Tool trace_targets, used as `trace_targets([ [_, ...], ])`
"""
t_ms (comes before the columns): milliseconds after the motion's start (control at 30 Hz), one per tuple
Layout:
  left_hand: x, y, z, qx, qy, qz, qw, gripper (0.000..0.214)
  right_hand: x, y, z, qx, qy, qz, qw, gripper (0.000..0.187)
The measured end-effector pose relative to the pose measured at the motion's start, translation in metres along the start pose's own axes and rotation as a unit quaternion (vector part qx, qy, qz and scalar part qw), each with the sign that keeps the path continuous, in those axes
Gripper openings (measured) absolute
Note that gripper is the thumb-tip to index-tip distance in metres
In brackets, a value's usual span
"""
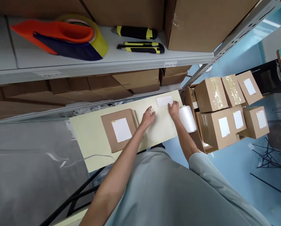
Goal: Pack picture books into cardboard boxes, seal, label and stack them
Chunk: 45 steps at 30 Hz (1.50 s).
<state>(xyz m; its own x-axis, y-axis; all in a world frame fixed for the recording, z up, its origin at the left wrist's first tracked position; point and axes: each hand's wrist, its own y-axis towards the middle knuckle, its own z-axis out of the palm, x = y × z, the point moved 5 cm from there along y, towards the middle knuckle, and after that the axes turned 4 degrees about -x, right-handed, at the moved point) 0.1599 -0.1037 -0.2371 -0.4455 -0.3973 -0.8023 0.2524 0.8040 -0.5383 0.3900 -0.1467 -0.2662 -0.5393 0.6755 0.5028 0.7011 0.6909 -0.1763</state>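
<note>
A grey shelf [131,59] spans the top, above a pale yellow bench [90,138]. A stack of labelled cartons [216,94] stands to the right of the bench. A flat brown box [106,133] lies on the bench. The left hand [148,117] rests just beside the box, its grip spread. A white roll [187,118] touches the right hand [173,110], whose curled grip meets a loose white label [164,101] at the bench's far edge; I cannot tell whether it pinches it.

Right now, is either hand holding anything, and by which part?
The right hand has its fingers on the right end of the white label; a grip cannot be told. The left hand is open, empty, beside the box.
</note>
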Motion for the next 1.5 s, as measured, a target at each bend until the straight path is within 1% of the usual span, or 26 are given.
trace_targets([
  [100, 0.006, 0.030, 0.027, 0.020, -0.001, -0.038, 0.999, 0.073, -0.007, 0.008, 0.012, 0.012, -0.020, 0.029, 0.999, 0.045],
  [200, 0.010, 0.049, 0.044, 0.034, 0.006, -0.057, 0.998, 0.079, -0.007, 0.009, 0.017, 0.018, -0.026, 0.035, 0.999, 0.042],
  [333, 0.015, 0.055, 0.055, 0.051, 0.010, -0.065, 0.997, 0.085, -0.006, 0.007, 0.016, 0.013, -0.020, 0.042, 0.999, 0.039],
  [467, 0.017, 0.051, 0.054, 0.053, 0.018, -0.061, 0.997, 0.083, -0.002, 0.004, 0.005, -0.016, -0.008, 0.050, 0.999, 0.032],
  [533, 0.015, 0.050, 0.052, 0.050, 0.025, -0.060, 0.997, 0.077, 0.004, 0.002, -0.002, -0.020, -0.010, 0.037, 0.999, 0.031],
  [600, 0.006, 0.050, 0.049, 0.033, 0.034, -0.046, 0.998, 0.067, 0.012, -0.002, -0.008, -0.024, -0.015, 0.001, 1.000, 0.033],
  [700, -0.018, 0.053, 0.040, -0.021, 0.050, 0.016, 0.998, 0.050, 0.028, -0.011, -0.015, -0.037, -0.026, -0.070, 0.996, 0.039],
  [767, -0.037, 0.055, 0.035, -0.050, 0.053, 0.050, 0.996, 0.043, 0.038, -0.018, -0.017, -0.043, -0.033, -0.105, 0.993, 0.042],
  [867, -0.058, 0.059, 0.030, -0.066, 0.060, 0.055, 0.994, 0.041, 0.050, -0.027, -0.019, -0.051, -0.042, -0.130, 0.989, 0.042],
  [933, -0.064, 0.062, 0.028, -0.073, 0.068, 0.043, 0.994, 0.037, 0.058, -0.034, -0.019, -0.044, -0.052, -0.147, 0.987, 0.042],
  [1000, -0.063, 0.065, 0.025, -0.077, 0.061, 0.023, 0.995, 0.032, 0.065, -0.042, -0.021, -0.032, -0.062, -0.169, 0.983, 0.042],
  [1067, -0.056, 0.067, 0.023, -0.083, 0.037, -0.003, 0.996, 0.027, 0.070, -0.050, -0.025, -0.028, -0.067, -0.187, 0.980, 0.044],
  [1200, -0.034, 0.069, 0.013, -0.110, 0.006, -0.060, 0.992, 0.024, 0.080, -0.056, -0.033, -0.053, -0.062, -0.198, 0.977, 0.057],
  [1267, -0.024, 0.070, 0.004, -0.126, 0.017, -0.076, 0.989, 0.024, 0.085, -0.051, -0.028, -0.037, -0.056, -0.216, 0.974, 0.059],
  [1333, -0.014, 0.070, -0.009, -0.146, 0.038, -0.082, 0.985, 0.024, 0.090, -0.041, -0.014, 0.015, -0.050, -0.242, 0.969, 0.060],
  [1400, -0.005, 0.069, -0.022, -0.162, 0.060, -0.084, 0.981, 0.025, 0.090, -0.028, 0.007, 0.089, -0.045, -0.253, 0.962, 0.064],
  [1500, 0.005, 0.067, -0.038, -0.174, 0.083, -0.087, 0.977, 0.025, 0.083, -0.011, 0.039, 0.189, -0.041, -0.234, 0.953, 0.077],
])
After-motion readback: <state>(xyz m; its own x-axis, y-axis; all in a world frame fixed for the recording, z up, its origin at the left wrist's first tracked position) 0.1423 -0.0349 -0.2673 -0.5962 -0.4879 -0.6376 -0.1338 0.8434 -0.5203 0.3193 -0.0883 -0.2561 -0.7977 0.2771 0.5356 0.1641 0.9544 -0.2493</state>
